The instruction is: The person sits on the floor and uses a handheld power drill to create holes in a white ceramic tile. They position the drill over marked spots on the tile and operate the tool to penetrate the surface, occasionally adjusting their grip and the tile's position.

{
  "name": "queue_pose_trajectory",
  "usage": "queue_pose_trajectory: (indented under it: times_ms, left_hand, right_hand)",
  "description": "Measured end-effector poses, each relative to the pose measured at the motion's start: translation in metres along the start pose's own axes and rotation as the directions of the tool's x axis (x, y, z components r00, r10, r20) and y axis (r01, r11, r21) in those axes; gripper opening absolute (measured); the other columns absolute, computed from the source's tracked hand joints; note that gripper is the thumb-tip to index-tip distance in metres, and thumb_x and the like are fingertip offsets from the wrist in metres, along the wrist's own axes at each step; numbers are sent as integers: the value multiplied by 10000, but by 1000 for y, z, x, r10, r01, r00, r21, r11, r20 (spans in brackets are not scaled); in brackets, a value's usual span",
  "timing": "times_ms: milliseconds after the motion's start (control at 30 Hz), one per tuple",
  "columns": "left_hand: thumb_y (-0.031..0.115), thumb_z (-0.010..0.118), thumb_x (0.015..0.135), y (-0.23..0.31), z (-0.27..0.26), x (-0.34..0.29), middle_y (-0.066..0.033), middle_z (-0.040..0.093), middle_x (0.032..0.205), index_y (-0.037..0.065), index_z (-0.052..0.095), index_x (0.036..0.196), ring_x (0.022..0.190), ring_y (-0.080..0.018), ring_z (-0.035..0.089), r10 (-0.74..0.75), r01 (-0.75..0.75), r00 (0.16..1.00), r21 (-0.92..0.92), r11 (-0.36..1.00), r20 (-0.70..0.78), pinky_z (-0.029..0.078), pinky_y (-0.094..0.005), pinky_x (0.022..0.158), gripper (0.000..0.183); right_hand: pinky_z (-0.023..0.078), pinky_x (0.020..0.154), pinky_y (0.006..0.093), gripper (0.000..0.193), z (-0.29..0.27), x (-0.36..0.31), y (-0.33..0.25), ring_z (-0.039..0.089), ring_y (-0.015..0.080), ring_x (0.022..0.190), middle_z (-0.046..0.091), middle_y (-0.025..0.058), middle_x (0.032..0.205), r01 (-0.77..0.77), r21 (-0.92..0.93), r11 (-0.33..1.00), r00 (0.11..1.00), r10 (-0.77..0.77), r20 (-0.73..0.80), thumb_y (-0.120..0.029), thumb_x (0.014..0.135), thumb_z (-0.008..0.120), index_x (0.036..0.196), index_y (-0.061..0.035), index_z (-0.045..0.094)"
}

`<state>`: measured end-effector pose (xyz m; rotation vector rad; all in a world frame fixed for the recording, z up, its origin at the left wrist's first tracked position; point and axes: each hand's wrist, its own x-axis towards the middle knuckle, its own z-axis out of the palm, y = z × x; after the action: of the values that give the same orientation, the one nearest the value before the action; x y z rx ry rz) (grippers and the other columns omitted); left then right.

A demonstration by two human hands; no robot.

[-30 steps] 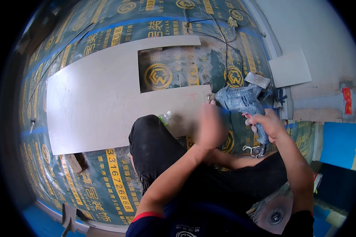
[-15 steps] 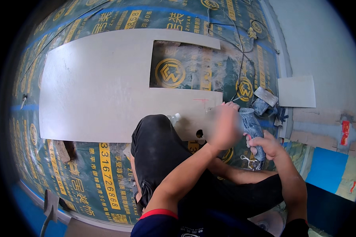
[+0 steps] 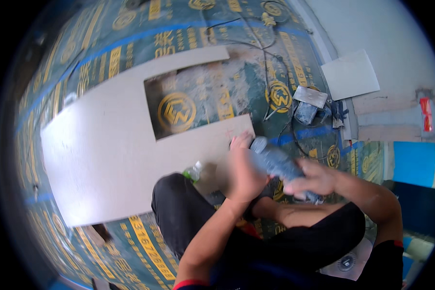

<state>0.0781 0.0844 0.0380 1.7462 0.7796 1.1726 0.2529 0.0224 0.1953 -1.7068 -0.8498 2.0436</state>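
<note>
My right hand is wrapped around the rear of a dusty blue-grey handheld power tool, which looks like an angle grinder. The tool slants up to the left, and its working end is hidden by my left hand and a smeared patch. My left hand is right beside the tool's front, over the near right corner of a large pale panel. Its fingertips show near a faint red cross mark on the panel, but the palm is smeared, so its grip cannot be made out. A rectangular opening is cut in the panel.
Between my knee and the panel a clear bottle lies on the panel. Beyond the tool are a dusty second tool with a pale block on it. Cables run over the printed floor covering. A pale square sheet leans at right.
The view has turned, so the panel appears tilted and shifted left. My right hand has swung the power tool from nearly upright to slanting left, closer to my left hand.
</note>
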Motion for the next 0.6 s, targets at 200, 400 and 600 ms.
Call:
queue_pose_trajectory:
  times_ms: [200,400,600]
  left_hand:
    - [290,993,714,-7,-14,-33,-234,542,1428,21,369,1460,1397,-394,523,51,-45,998,185,982,-32,306,-570,1243,1009]
    - [354,972,720,-26,-22,-25,-192,499,1435,61,312,1432,1400,-375,513,33,-62,996,395,916,78,327,-572,1245,1014]
    - [623,828,814,-20,-17,-5,-170,409,1534,37,280,1552,1465,-319,434,-255,143,944,436,888,211,360,-503,1257,1090]
  right_hand:
    - [597,719,466,701,23,16,50,751,378,778,728,224,880,370,-241,897,923,-385,-16,-448,937,737,1347,56,476]
    - [580,735,507,654,31,44,67,710,502,751,676,309,807,360,-105,927,931,-364,-19,-422,963,717,1150,155,471]
    - [597,682,502,626,22,58,74,717,481,739,677,310,789,392,76,917,916,-382,-119,-344,957,728,1148,172,430]
